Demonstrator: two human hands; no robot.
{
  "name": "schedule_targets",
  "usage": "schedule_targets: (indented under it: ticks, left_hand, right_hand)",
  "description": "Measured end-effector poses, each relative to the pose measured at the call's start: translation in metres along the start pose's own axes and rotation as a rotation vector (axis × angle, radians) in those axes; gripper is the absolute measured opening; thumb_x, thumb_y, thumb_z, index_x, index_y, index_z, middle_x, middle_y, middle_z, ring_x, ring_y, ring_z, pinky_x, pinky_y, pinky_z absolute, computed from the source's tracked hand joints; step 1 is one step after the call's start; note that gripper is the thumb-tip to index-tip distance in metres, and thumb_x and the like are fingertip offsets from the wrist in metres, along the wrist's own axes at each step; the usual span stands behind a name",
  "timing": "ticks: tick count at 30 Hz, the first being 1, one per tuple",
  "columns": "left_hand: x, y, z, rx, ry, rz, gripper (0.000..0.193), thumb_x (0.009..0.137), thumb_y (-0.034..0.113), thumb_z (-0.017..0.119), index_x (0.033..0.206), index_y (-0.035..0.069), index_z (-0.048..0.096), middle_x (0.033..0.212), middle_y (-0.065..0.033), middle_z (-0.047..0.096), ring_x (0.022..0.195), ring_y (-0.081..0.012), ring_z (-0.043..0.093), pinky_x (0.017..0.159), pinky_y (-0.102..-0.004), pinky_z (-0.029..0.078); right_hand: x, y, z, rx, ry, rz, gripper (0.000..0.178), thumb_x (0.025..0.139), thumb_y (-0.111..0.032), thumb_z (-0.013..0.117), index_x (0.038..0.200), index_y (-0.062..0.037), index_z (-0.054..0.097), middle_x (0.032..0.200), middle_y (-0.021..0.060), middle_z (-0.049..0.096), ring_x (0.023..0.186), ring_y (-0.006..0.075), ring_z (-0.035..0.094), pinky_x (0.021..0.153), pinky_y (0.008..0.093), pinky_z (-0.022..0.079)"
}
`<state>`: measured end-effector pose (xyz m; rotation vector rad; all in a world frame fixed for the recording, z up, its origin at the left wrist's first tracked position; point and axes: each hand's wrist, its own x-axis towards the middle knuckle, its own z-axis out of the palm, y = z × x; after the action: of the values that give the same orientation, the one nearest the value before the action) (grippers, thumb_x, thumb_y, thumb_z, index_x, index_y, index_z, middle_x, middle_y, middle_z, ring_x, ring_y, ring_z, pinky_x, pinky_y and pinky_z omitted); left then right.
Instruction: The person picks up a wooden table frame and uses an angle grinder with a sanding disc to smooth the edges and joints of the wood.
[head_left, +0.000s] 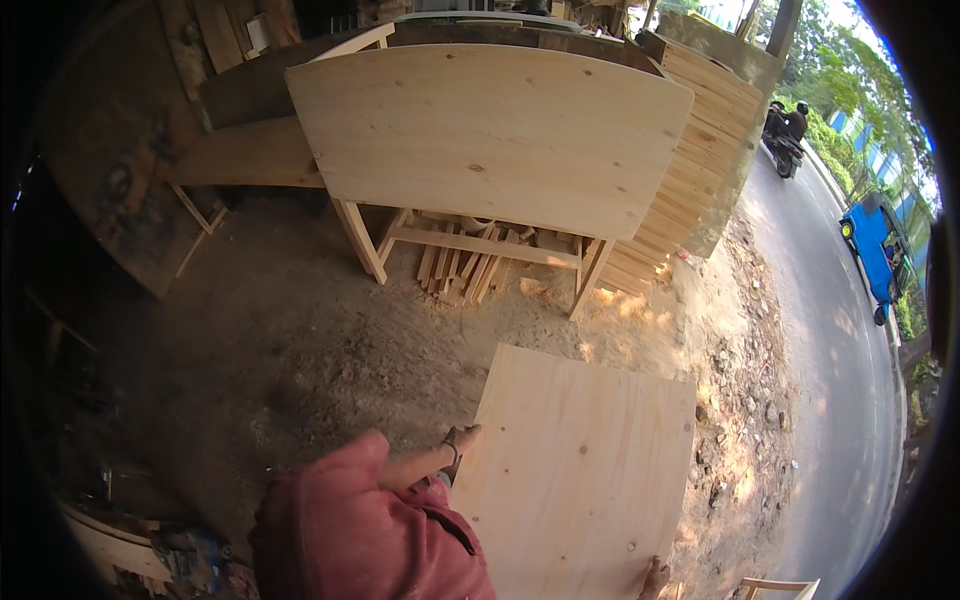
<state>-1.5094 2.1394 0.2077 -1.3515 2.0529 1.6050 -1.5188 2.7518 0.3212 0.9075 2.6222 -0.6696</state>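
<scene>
A large pale wooden panel [580, 470], with straight edges and several small knots, spreads out in front of me. My left hand [463, 438] grips its left edge, the fingers closed around the border; a dark band circles that wrist. At the panel's right edge, low in the picture, my right hand [655, 578] is closed on the wood, and only part of it shows. A red sleeve [370, 530] covers my left upper arm. Beyond the panel stands a table [490, 140] with a pale, knotty wooden top and wooden legs.
Loose wood strips [465, 265] lie under the table. A tall stack of cut boards [690, 150] rises at its right. On the left, a large stained board [110, 190] leans. A road [830, 330] runs along the right, with a motorcycle [785, 140] and a blue three-wheeler [878, 250].
</scene>
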Motion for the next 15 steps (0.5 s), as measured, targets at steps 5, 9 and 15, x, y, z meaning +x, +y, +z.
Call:
schedule_targets:
  ticks: [5, 9, 15]
  left_hand:
    - [0.007, -0.003, 0.022, -0.062, 0.022, -0.069, 0.059, 0.088, 0.055, 0.060, 0.087, -0.004, 0.068, 0.079, -0.0107, 0.069, 0.080, -0.0186, 0.065, 0.070, -0.0391, 0.050]
    - [0.009, -0.007, 0.046, -0.078, 0.032, 0.019, 0.062, 0.093, 0.057, 0.055, 0.094, -0.004, 0.069, 0.087, -0.0152, 0.072, 0.085, -0.0234, 0.068, 0.076, -0.0414, 0.051]
    - [-0.005, 0.007, 0.071, 0.080, 0.209, -0.027, 0.058, 0.099, 0.056, 0.046, 0.104, 0.001, 0.064, 0.097, -0.0209, 0.072, 0.094, -0.0390, 0.069, 0.080, -0.0472, 0.053]
  right_hand:
    - [0.009, 0.001, -0.003, -0.006, -0.013, 0.003, 0.077, 0.098, -0.067, 0.039, 0.139, -0.0030, 0.053, 0.132, 0.0233, 0.059, 0.122, 0.0417, 0.055, 0.104, 0.0504, 0.044]
    - [0.013, 0.001, -0.009, -0.009, -0.039, 0.002, 0.079, 0.098, -0.068, 0.039, 0.138, -0.0019, 0.053, 0.130, 0.0236, 0.061, 0.120, 0.0419, 0.057, 0.104, 0.0502, 0.044]
    - [0.008, 0.004, 0.030, -0.339, 0.527, -0.003, 0.083, 0.096, -0.071, 0.037, 0.138, -0.0018, 0.056, 0.121, 0.0236, 0.066, 0.115, 0.0411, 0.061, 0.100, 0.0516, 0.045]
